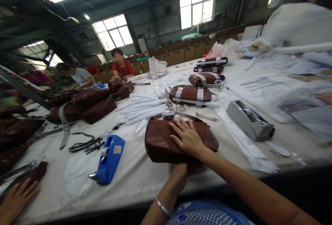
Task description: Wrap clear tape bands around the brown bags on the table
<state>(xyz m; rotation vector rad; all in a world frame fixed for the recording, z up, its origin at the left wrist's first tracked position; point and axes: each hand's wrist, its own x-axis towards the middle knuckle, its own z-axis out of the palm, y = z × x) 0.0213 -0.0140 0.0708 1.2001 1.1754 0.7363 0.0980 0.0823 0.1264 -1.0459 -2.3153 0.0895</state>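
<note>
A brown leather handbag (162,145) is in front of me at the near side of the table. My right hand (188,137) lies flat on its upper face, fingers spread. My left hand (179,173), below a silver bracelet, reaches beneath the bag's near edge; its fingers are hidden by the bag. Just behind the bag are a roll of clear tape (168,115) and a pile of white foam tubes (146,109). To the left stands a blue tape dispenser (111,159), and to the right a grey tape dispenser (249,119).
Wrapped brown bags (190,94) line up farther back; more brown bags (89,100) are heaped on the left. A co-worker's hand (19,195) rests on a bag at lower left. Another hand (325,97) shows at right beside plastic sheets (308,111). Black straps (86,143) lie near the blue dispenser.
</note>
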